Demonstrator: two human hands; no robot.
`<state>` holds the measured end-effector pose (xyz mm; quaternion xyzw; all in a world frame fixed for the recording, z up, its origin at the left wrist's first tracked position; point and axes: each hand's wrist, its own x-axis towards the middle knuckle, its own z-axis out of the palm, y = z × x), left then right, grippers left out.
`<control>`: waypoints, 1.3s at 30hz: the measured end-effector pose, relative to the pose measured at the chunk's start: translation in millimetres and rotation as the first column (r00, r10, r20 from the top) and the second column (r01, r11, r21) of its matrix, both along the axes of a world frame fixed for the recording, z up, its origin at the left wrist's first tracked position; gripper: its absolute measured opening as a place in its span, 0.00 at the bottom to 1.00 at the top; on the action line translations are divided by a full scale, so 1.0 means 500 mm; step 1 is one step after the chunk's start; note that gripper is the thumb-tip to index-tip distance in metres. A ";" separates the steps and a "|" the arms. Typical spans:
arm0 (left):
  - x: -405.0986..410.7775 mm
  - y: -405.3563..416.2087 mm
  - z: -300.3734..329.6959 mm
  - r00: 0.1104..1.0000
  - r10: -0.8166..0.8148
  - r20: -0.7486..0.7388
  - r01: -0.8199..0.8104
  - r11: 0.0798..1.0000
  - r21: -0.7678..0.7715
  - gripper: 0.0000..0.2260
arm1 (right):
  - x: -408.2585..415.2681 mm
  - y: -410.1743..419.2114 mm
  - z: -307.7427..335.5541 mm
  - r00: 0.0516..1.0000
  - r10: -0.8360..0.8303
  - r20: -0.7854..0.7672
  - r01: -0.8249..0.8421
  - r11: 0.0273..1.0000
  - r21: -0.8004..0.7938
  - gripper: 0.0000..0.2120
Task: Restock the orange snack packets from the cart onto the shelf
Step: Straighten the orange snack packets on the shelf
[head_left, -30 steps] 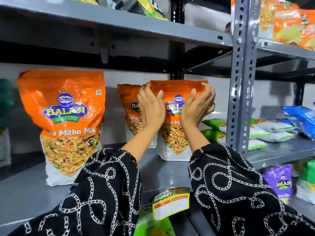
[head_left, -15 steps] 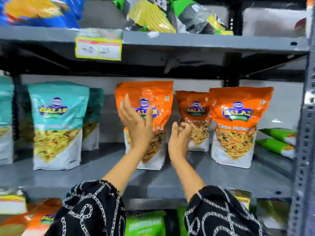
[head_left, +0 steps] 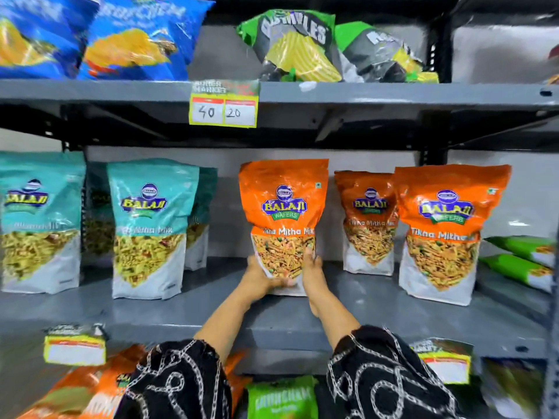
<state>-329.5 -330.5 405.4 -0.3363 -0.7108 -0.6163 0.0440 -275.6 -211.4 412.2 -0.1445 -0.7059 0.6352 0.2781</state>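
Observation:
Three orange snack packets stand upright on the grey middle shelf (head_left: 348, 309). The left orange packet (head_left: 282, 207) is held at its base by both hands: my left hand (head_left: 257, 278) grips its lower left corner, and my right hand (head_left: 311, 273) presses its lower right edge. A second orange packet (head_left: 367, 219) stands further back to the right. The third orange packet (head_left: 444, 231) stands at the front right. More orange packets (head_left: 81, 388) show blurred at the bottom left, below the shelf.
Teal packets (head_left: 151, 225) stand on the same shelf to the left, green packets (head_left: 520, 261) lie at the right. Blue chip bags (head_left: 133, 37) and green-black bags (head_left: 296, 46) fill the upper shelf, with a price tag (head_left: 223, 110) on its edge.
My hands left the right-hand orange packet, crossed to the left one and dropped from its upper part to grip its base. The view has shifted left and upward.

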 end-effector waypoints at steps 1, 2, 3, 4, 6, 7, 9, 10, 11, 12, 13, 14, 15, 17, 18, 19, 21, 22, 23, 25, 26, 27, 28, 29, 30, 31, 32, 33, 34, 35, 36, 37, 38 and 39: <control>-0.002 0.001 -0.003 1.000 -0.001 -0.023 0.002 1.000 0.011 0.33 | 0.000 -0.002 0.001 1.000 -0.009 0.013 0.009 1.000 0.015 0.30; -0.002 0.001 -0.005 0.999 0.007 -0.037 -0.007 1.000 0.016 0.32 | 0.001 -0.003 0.003 0.999 -0.017 0.029 0.016 1.000 0.025 0.29; -0.001 -0.001 -0.007 0.999 0.023 -0.040 -0.022 1.000 0.015 0.32 | 0.002 -0.004 0.003 0.999 -0.022 0.043 0.021 0.999 0.031 0.29; 0.001 -0.002 -0.009 0.999 0.040 -0.037 -0.040 0.999 0.015 0.34 | 0.003 -0.004 0.002 0.999 -0.024 0.049 0.022 0.999 0.033 0.29; 0.001 -0.004 -0.012 0.997 0.070 -0.028 -0.070 0.998 0.001 0.40 | 0.002 -0.001 0.000 0.999 -0.032 0.042 0.030 0.999 0.034 0.29; 0.001 -0.004 -0.013 0.996 0.083 -0.018 -0.083 0.996 -0.018 0.43 | 0.002 0.000 0.000 0.998 -0.040 0.037 0.039 0.999 0.037 0.28; 0.003 -0.006 -0.014 0.995 0.101 0.002 -0.100 0.994 -0.053 0.46 | 0.002 -0.002 -0.001 0.998 -0.051 0.025 0.049 0.997 0.054 0.28; 0.002 -0.006 -0.015 0.994 0.109 0.013 -0.108 0.992 -0.063 0.47 | 0.002 -0.003 -0.002 0.998 -0.055 0.014 0.054 0.996 0.066 0.28; 0.001 -0.005 -0.017 0.993 0.120 0.020 -0.119 0.990 -0.071 0.47 | 0.001 -0.004 -0.003 0.998 -0.059 0.006 0.058 0.995 0.075 0.28; 0.001 -0.005 -0.017 0.991 0.131 0.025 -0.128 0.989 -0.078 0.47 | 0.002 -0.004 -0.004 0.998 -0.062 0.001 0.062 0.995 0.080 0.28; 0.001 -0.004 -0.017 0.990 0.136 0.026 -0.134 0.988 -0.083 0.46 | 0.002 -0.003 -0.004 0.998 -0.062 -0.001 0.062 0.995 0.081 0.28; -0.002 -0.003 -0.018 0.990 0.139 0.028 -0.136 0.987 -0.087 0.46 | 0.002 -0.003 -0.005 0.998 -0.060 -0.003 0.060 0.995 0.081 0.28; -0.003 -0.003 -0.017 0.990 0.140 0.026 -0.137 0.986 -0.092 0.47 | 0.003 -0.003 -0.005 0.998 -0.056 -0.007 0.057 0.995 0.082 0.28; -0.001 -0.003 -0.016 0.990 0.135 0.027 -0.132 0.986 -0.102 0.47 | 0.005 -0.003 -0.005 0.999 -0.049 -0.011 0.050 0.995 0.089 0.27; 0.001 -0.001 -0.015 0.991 0.132 0.027 -0.129 0.987 -0.099 0.47 | 0.007 -0.003 -0.004 0.999 -0.048 -0.005 0.048 0.994 0.094 0.27; 0.003 0.002 -0.014 0.989 0.145 0.023 -0.142 0.985 -0.095 0.49 | 0.009 -0.002 -0.002 0.999 -0.052 0.005 0.051 0.994 0.097 0.28; 0.015 0.003 -0.009 0.971 0.241 0.000 -0.240 0.964 -0.112 0.56 | 0.012 0.000 -0.001 0.996 -0.084 0.028 0.082 0.992 0.092 0.29; 0.021 0.004 -0.005 0.953 0.299 -0.046 -0.302 0.948 -0.100 0.56 | 0.014 0.004 0.000 0.993 -0.116 0.023 0.114 0.989 0.091 0.29; 0.029 0.005 0.000 0.925 0.360 -0.123 -0.367 0.929 -0.046 0.51 | 0.018 0.011 0.003 0.988 -0.157 0.003 0.156 0.984 0.089 0.28; 0.052 0.007 0.016 0.818 0.493 -0.298 -0.473 0.870 0.139 0.38 | 0.031 0.031 0.009 0.969 -0.238 -0.068 0.243 0.967 0.081 0.25; 0.067 0.016 0.028 0.769 0.534 -0.352 -0.486 0.845 0.221 0.32 | 0.040 0.044 0.013 0.956 -0.273 -0.109 0.283 0.955 0.086 0.23; 0.084 0.031 0.041 0.744 0.545 -0.386 -0.470 0.838 0.277 0.28 | 0.051 0.058 0.018 0.942 -0.303 -0.146 0.318 0.944 0.094 0.21; 0.101 0.053 0.055 0.742 0.527 -0.413 -0.434 0.849 0.302 0.26 | 0.061 0.074 0.023 0.927 -0.330 -0.176 0.350 0.932 0.097 0.19; 0.117 0.080 0.067 0.752 0.494 -0.437 -0.391 0.868 0.307 0.24 | 0.074 0.092 0.029 0.912 -0.357 -0.203 0.381 0.920 0.095 0.18; 0.131 0.106 0.077 0.765 0.453 -0.457 -0.345 0.888 0.304 0.21 | 0.084 0.109 0.034 0.896 -0.383 -0.226 0.412 0.906 0.095 0.17; 0.146 0.136 0.083 0.773 0.411 -0.484 -0.299 0.908 0.294 0.19 | 0.097 0.130 0.038 0.877 -0.411 -0.250 0.445 0.890 0.099 0.17; 0.158 0.166 0.085 0.763 0.376 -0.526 -0.263 0.924 0.278 0.18 | 0.110 0.150 0.042 0.857 -0.439 -0.271 0.479 0.871 0.105 0.16; 0.168 0.197 0.083 0.744 0.345 -0.572 -0.235 0.937 0.259 0.16 | 0.124 0.170 0.044 0.834 -0.470 -0.289 0.516 0.850 0.109 0.16; 0.175 0.230 0.078 0.736 0.314 -0.600 -0.205 0.948 0.245 0.15 | 0.139 0.193 0.045 0.810 -0.502 -0.303 0.553 0.825 0.112 0.14; 0.178 0.260 0.071 0.755 0.282 -0.592 -0.170 0.956 0.239 0.14 | 0.152 0.212 0.043 0.785 -0.534 -0.314 0.588 0.801 0.111 0.12; 0.183 0.293 0.063 0.812 0.238 -0.534 -0.126 0.963 0.237 0.13 | 0.168 0.232 0.041 0.758 -0.567 -0.324 0.625 0.774 0.107 0.11; 0.188 0.326 0.056 0.888 0.177 -0.425 -0.077 0.967 0.241 0.13 | 0.184 0.250 0.039 0.727 -0.597 -0.338 0.659 0.746 0.100 0.10; 0.193 0.359 0.050 0.957 0.090 -0.277 -0.022 0.970 0.240 0.13 | 0.200 0.266 0.035 0.692 -0.626 -0.359 0.694 0.714 0.093 0.10; 0.198 0.390 0.044 0.993 -0.002 -0.120 0.031 0.971 0.237 0.14 | 0.217 0.283 0.029 0.652 -0.655 -0.381 0.731 0.677 0.088 0.10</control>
